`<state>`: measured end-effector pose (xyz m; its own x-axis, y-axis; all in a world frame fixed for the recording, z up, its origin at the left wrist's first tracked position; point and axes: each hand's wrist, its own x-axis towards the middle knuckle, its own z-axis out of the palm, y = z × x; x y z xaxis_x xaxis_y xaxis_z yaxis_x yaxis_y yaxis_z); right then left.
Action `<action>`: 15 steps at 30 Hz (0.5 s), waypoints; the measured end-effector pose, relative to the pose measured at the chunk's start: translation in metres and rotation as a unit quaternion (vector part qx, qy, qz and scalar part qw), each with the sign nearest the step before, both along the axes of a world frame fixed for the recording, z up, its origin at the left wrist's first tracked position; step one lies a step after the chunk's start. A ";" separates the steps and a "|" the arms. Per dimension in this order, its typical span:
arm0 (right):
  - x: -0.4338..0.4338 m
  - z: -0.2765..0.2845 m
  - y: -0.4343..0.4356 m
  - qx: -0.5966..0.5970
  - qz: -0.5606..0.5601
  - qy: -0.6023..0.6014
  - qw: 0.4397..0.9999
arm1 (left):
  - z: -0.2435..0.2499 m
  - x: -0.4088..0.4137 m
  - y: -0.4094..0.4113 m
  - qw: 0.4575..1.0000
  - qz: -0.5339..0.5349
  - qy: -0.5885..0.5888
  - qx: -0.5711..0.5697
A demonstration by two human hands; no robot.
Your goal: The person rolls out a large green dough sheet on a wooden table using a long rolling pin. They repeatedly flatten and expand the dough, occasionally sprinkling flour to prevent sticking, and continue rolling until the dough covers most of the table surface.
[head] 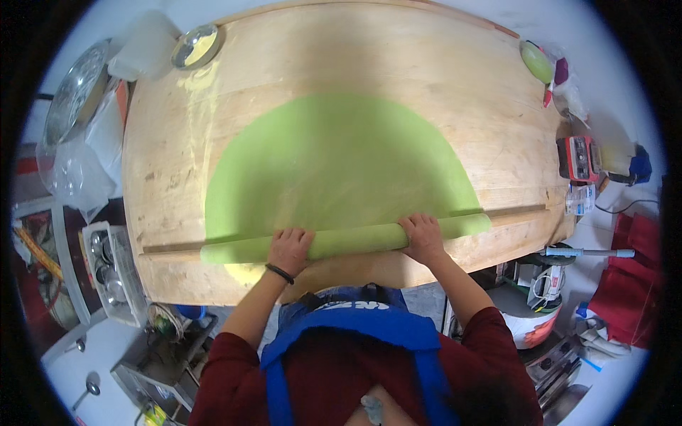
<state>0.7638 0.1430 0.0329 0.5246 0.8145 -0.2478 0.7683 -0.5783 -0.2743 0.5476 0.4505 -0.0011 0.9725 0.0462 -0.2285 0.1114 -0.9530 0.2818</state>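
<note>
A large, thin sheet of green dough (341,154) lies on a wooden work table. Its near edge is wrapped around a long wooden rolling pin (517,217), whose bare ends stick out on both sides. My left hand (290,250), with a dark band at the wrist, rests curled over the dough-covered pin left of its middle. Over the same roll, further right, my right hand (422,237) is curled. Pale yellow flour (244,272) shows under the roll's left part. The pin tilts slightly, its right end farther from me.
A metal bowl of yellow flour (197,47) stands at the table's far left corner. Beyond the left edge are a large metal basin (77,93), plastic bags and a white basket of metal utensils (114,274). At right are a red-and-black device (579,158) and a green oval item (536,62).
</note>
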 end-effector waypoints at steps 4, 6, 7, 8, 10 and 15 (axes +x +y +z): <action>0.044 0.014 0.023 0.005 0.088 -0.027 0.996 | 0.037 0.043 0.032 0.999 -0.005 0.004 -0.037; 0.066 0.006 0.031 0.026 -0.011 0.007 1.000 | 0.034 0.068 0.049 0.990 0.111 0.041 -0.076; 0.072 0.001 0.032 0.036 -0.060 0.026 0.997 | 0.033 0.075 0.052 0.979 0.169 0.060 -0.096; 0.066 -0.010 0.033 -0.020 -0.084 0.040 0.995 | 0.025 0.065 0.037 0.986 0.162 -0.015 -0.039; 0.033 -0.012 0.051 0.093 -0.096 -0.093 0.987 | 0.007 0.044 0.002 0.970 0.148 -0.172 0.084; 0.096 -0.018 0.100 -0.030 -0.057 -0.108 0.992 | 0.016 0.115 0.059 0.985 0.100 -0.119 0.078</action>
